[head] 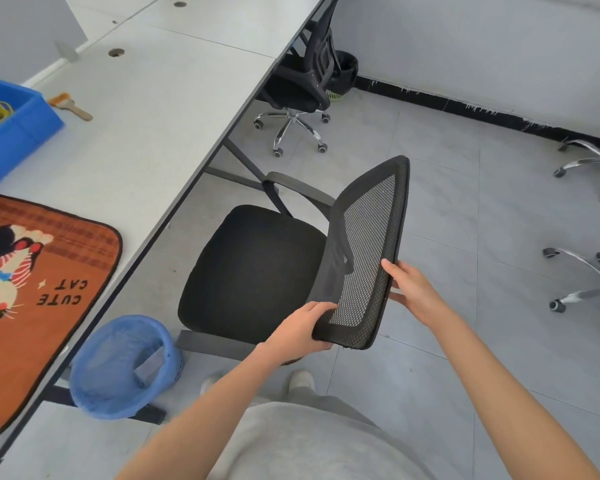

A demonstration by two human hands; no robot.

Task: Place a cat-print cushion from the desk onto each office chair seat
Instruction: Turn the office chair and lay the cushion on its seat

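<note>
An orange cat-print cushion (39, 299) lettered "CUTE CAT" lies flat on the white desk (146, 109) at the left. A black office chair stands beside the desk with its bare black seat (253, 271) facing me. My left hand (302, 329) grips the near corner of its mesh backrest (368, 258). My right hand (413, 289) holds the backrest's right edge, fingers against the rim. A second black office chair (302, 84) is tucked under the desk farther back.
A blue mesh wastebasket (125, 365) stands on the floor by the desk leg. A blue bin (11, 129) with yellow cord and a small brush (70, 105) sit on the desk. Chrome chair bases (589, 271) crowd the right side; a dark bin (343, 74) stands by the wall.
</note>
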